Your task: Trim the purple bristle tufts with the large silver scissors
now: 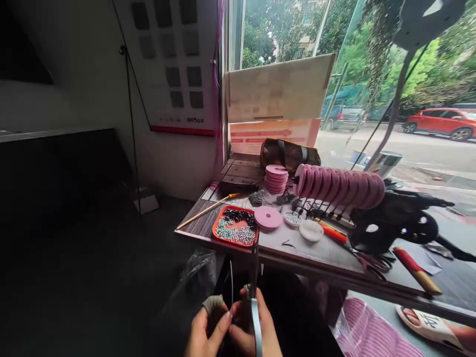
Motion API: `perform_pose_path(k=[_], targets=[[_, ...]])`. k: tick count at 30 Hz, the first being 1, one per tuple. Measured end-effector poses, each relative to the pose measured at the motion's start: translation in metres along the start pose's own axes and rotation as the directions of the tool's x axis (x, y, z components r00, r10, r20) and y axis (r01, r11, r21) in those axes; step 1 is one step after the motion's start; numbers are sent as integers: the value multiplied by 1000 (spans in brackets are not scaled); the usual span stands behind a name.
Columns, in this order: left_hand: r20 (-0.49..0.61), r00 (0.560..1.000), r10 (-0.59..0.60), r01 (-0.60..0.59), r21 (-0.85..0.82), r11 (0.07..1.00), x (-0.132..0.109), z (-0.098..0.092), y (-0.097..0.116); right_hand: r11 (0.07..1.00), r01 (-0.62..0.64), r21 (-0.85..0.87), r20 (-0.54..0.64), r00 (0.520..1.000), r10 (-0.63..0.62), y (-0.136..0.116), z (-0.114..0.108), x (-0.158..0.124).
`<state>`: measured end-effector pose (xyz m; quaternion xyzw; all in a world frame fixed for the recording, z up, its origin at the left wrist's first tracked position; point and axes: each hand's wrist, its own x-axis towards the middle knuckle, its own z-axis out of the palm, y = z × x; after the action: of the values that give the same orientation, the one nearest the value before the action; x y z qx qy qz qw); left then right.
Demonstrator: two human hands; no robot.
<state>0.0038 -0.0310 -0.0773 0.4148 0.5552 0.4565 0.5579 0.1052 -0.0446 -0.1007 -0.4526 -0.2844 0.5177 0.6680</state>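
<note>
My left hand is below the table's front edge, thumb and finger pinched on a thin pale strand that stands almost upright. One of its fingers wears a beige wrap. Close beside it, my right hand is closed around a hand tool with a curved grey handle; its exact kind I cannot make out. The fingertips of both hands nearly meet. Just beyond them, on the table, is an orange tray of small black, greenish and silvery pieces.
On the table lie a pink disc, a small white dish, a white round lid, scissors and a wooden stick. Pink discs fill a rack, with a pink stack beside it. A person's sandalled foot shows lower right.
</note>
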Motion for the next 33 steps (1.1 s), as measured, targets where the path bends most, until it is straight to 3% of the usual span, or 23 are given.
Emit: perform_pose_path(k=[3,5,10,15,19,24,33], targets=[[198,980,-36,50,-65,997,-3,2,8,1000,-20,13,29,999,19,-6,-5,-6],[254,966,-57,78,-74,994,-4,2,11,998,-54,6,57,997,54,-11,-9,-9],[246,966,-84,139,-216,967,-12,-2,8,999,-40,21,24,999,39,-15,-11,-11],[309,950,39,93,-402,911,-16,0,4,990,-86,108,44,996,81,-11,-7,-12],[249,968,39,59,-374,926,-14,0,5,986,-124,110,24,992,122,-11,-7,-15],[275,961,35,70,-363,929,-14,-2,8,974,-198,109,34,980,195,-17,-4,-18],[353,934,-58,202,-385,900,-5,-2,18,945,-278,174,17,960,279,-20,2,-17]])
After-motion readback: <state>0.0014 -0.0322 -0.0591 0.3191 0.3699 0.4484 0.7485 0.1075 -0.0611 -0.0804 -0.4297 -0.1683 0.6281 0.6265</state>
